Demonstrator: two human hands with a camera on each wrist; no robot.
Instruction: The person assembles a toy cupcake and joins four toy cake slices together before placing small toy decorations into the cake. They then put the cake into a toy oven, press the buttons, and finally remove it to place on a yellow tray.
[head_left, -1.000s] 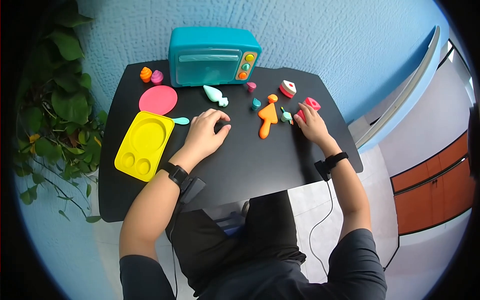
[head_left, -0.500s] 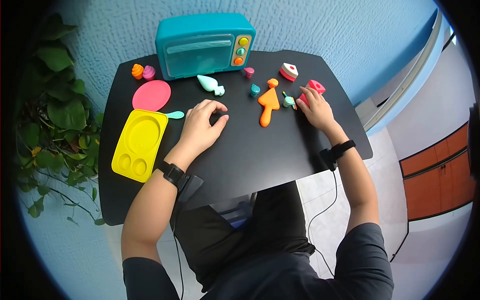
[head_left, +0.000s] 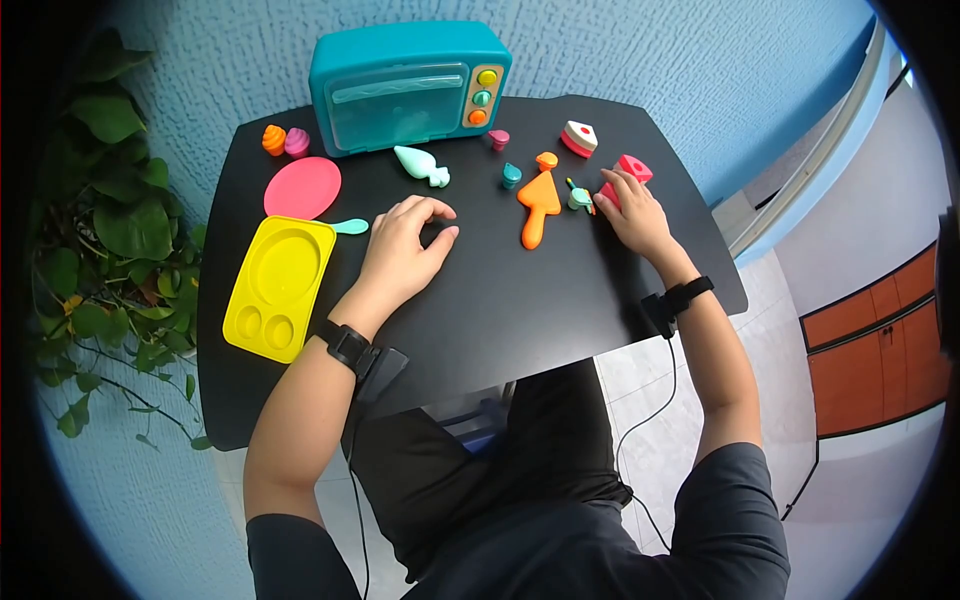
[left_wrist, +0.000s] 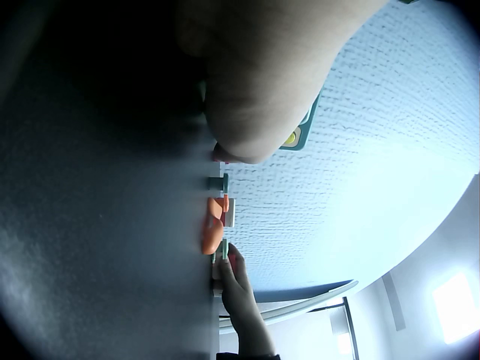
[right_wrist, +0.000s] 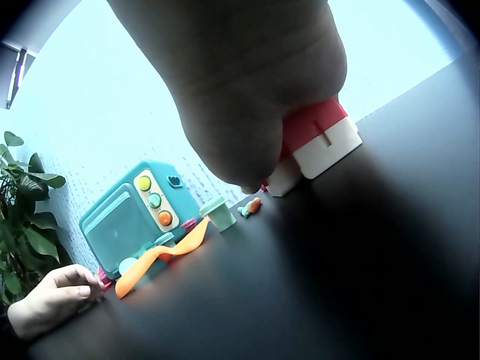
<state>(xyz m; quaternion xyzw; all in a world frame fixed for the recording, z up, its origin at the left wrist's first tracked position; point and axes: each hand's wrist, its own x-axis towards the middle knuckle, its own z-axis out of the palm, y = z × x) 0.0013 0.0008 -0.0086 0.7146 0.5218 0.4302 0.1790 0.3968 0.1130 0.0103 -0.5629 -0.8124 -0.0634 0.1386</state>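
Note:
My left hand (head_left: 408, 248) rests on the black table with loosely curled fingers and nothing in them. Just left of it lies a mint spoon (head_left: 350, 227). At the table's right side my right hand (head_left: 636, 214) holds a red toy cake slice (head_left: 608, 193) between thumb and fingers, which partly cover it. A second red cake slice (head_left: 634, 167) sits right against the fingertips. The right wrist view shows the red-topped slices with white bases (right_wrist: 328, 154) standing on the table under the hand. A small mint cup (head_left: 579, 198) stands left of the right thumb.
An orange spatula (head_left: 537, 205), teal piece (head_left: 511, 175) and red-white cake slice (head_left: 578, 139) lie mid-right. A teal toy oven (head_left: 400, 90) stands behind a mint piping-bag shape (head_left: 422, 166). Leftward are a yellow tray (head_left: 312, 290), pink plate (head_left: 302, 188) and toy cupcakes (head_left: 274, 139).
The head view has shifted, so the table and its things sit higher in the picture. Both hands keep about the same places among the toys.

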